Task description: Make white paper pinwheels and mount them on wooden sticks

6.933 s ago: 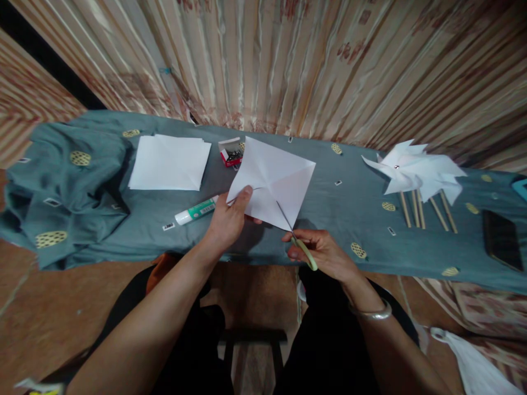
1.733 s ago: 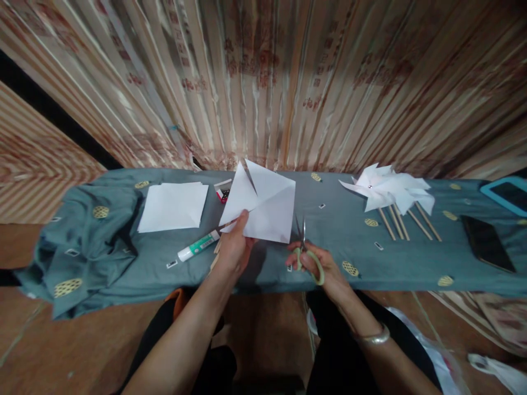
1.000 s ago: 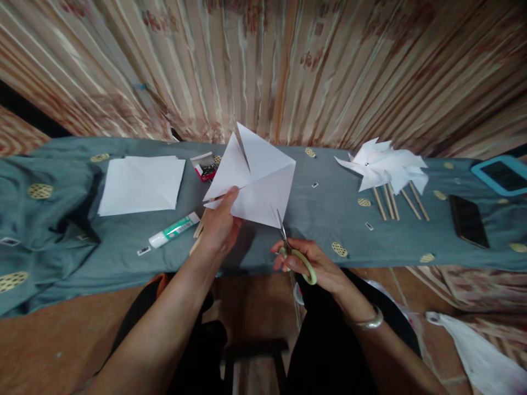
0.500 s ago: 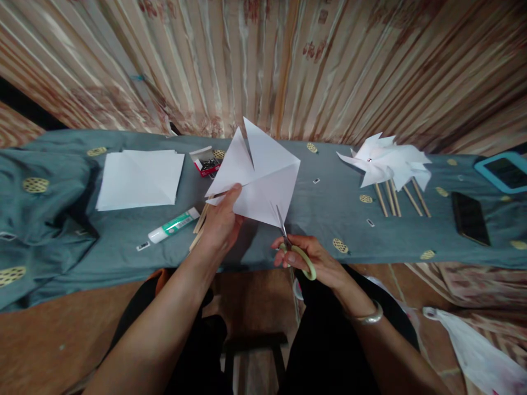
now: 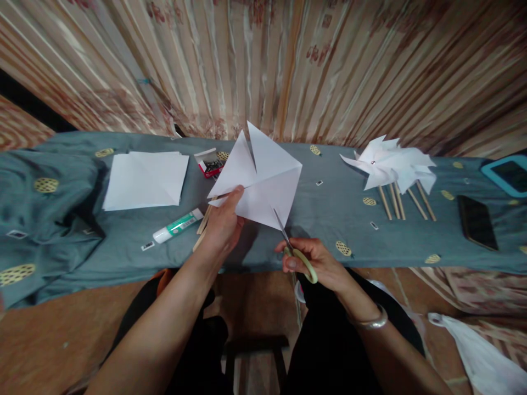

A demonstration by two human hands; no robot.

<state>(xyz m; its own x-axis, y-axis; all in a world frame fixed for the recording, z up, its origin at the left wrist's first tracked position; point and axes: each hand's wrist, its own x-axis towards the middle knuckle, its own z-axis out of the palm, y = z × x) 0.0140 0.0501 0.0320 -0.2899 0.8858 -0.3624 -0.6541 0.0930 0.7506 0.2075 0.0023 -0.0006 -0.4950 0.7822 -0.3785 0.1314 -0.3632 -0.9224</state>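
My left hand [image 5: 224, 222] pinches a white sheet of paper [image 5: 267, 189] at its left side, thumb on top. The sheet has slits running in from its top and left corners, and fold lines cross it. My right hand [image 5: 315, 260] grips scissors [image 5: 304, 263] with pale green handles, fingers through the loops. Their blades lie at the sheet's lower corner, closed together along a cut there. Beneath my left wrist, wooden sticks [image 5: 203, 222] are partly hidden. A glue stick [image 5: 177, 225] lies just left of that hand.
A stack of white paper [image 5: 146, 181] lies at left, near an opened small red box [image 5: 209, 167] of dark pins or clips. Paper pinwheels [image 5: 395, 164] on sticks rest at right, beside a black phone [image 5: 477, 222] and a blue-framed device [image 5: 508, 174]. A curtain [image 5: 263, 66] hangs behind.
The scissor blades, slightly apart before, have come together on the paper's lower corner. My left hand keeps its hold on the sheet. The whole view has shifted slightly.
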